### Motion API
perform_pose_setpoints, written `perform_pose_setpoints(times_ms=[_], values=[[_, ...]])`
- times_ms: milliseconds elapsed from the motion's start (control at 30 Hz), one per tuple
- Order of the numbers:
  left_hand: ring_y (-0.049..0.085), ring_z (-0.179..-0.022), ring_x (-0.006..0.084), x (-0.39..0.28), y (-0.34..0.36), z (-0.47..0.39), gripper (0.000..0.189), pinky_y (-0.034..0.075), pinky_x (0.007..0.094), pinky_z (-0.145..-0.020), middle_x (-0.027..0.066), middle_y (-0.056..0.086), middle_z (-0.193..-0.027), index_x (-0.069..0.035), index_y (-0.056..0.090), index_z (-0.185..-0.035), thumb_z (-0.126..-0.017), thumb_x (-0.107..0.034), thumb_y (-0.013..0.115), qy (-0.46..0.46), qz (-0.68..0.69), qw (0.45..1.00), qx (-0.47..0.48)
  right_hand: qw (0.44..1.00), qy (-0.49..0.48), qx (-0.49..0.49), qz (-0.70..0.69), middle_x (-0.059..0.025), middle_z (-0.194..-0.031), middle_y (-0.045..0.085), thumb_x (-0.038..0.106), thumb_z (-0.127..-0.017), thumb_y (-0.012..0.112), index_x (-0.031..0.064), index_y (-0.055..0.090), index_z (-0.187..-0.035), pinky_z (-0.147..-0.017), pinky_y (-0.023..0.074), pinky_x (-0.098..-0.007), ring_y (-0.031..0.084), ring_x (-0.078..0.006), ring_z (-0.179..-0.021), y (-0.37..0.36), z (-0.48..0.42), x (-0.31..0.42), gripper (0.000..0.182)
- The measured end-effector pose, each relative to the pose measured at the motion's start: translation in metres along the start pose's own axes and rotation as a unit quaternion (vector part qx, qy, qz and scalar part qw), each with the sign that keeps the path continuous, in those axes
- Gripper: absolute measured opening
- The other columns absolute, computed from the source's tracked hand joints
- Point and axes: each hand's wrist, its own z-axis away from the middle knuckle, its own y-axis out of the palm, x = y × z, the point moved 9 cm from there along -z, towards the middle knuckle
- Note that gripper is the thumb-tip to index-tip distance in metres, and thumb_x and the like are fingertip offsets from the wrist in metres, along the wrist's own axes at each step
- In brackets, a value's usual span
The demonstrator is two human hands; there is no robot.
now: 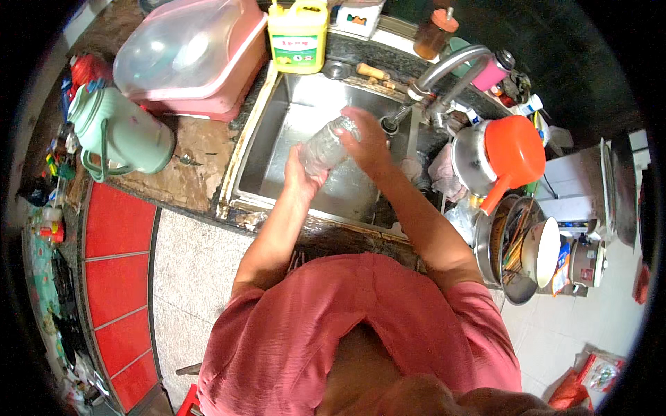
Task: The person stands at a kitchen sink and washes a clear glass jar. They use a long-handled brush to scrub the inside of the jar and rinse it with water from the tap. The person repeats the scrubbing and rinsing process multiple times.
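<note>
Over a stainless steel sink (291, 140), I hold a clear glass jar (323, 147) tilted, its upper end towards the right. My left hand (304, 174) grips the jar's lower part from below. Around the other end of the jar curl the fingers of my right hand (367, 140), partly hiding its rim. Whether there is a lid on it I cannot tell. To the right of my right hand, a curved metal faucet (452, 60) arches at the sink's back corner, with a spring-like hose end (398, 118) beneath it.
A lidded pink plastic bin (203, 96), a yellow jug (298, 39) and a green thermos jug (122, 135) stand left and behind. On the right are an orange pot with a handle (512, 151), a white bowl (543, 252) and a metal basin (515, 291) holding chopsticks.
</note>
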Motion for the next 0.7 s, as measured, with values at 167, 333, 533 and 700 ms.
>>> perform_pose_setpoints(times_ms=[167,333,533,700], values=[[0.053,-0.086,0.0190,-0.024,0.000,0.005,0.041,0.041,0.0327,-0.063,0.0042,0.056,-0.100,-0.015,0.049,-0.107,-0.083,-0.047,0.042,0.051,-0.008,0.998,0.024,0.970,0.153,0.145,-0.122,-0.0125,-0.097,0.059,0.022,-0.076,0.063,0.0046,0.057,-0.101,-0.080,0.0446,-0.0355,0.057,-0.0258,-0.089,0.006,-0.002,-0.001,0.032],[0.053,-0.086,0.0187,-0.021,0.010,0.018,0.042,0.040,0.0314,-0.062,0.0046,0.056,-0.100,-0.013,0.049,-0.106,-0.083,-0.047,0.044,0.059,-0.025,0.998,0.002,0.892,0.252,0.295,-0.232,-0.0105,-0.090,0.063,0.024,-0.078,0.061,0.0048,0.058,-0.099,-0.071,0.0467,-0.0318,0.060,-0.0192,-0.080,0.028,0.012,-0.034,0.029],[0.053,-0.085,0.0180,-0.031,0.017,0.028,0.042,0.040,0.0307,-0.062,0.0049,0.056,-0.099,-0.013,0.049,-0.106,-0.082,-0.048,0.045,0.070,-0.019,0.997,-0.011,0.973,0.143,0.175,-0.047,-0.0083,-0.082,0.063,0.031,-0.079,0.060,0.0062,0.058,-0.102,-0.063,0.0464,-0.0292,0.059,-0.0158,-0.073,-0.005,-0.016,-0.014,0.034],[0.053,-0.084,0.0180,-0.035,0.022,0.036,0.042,0.041,0.0309,-0.060,0.0055,0.056,-0.099,-0.014,0.050,-0.104,-0.081,-0.049,0.046,0.086,-0.074,0.994,-0.001,0.859,0.271,0.402,-0.163,-0.0049,-0.091,0.063,0.032,-0.079,0.060,0.0063,0.055,-0.109,-0.060,0.0464,-0.0286,0.058,-0.0154,-0.080,0.031,0.010,-0.016,0.040]])
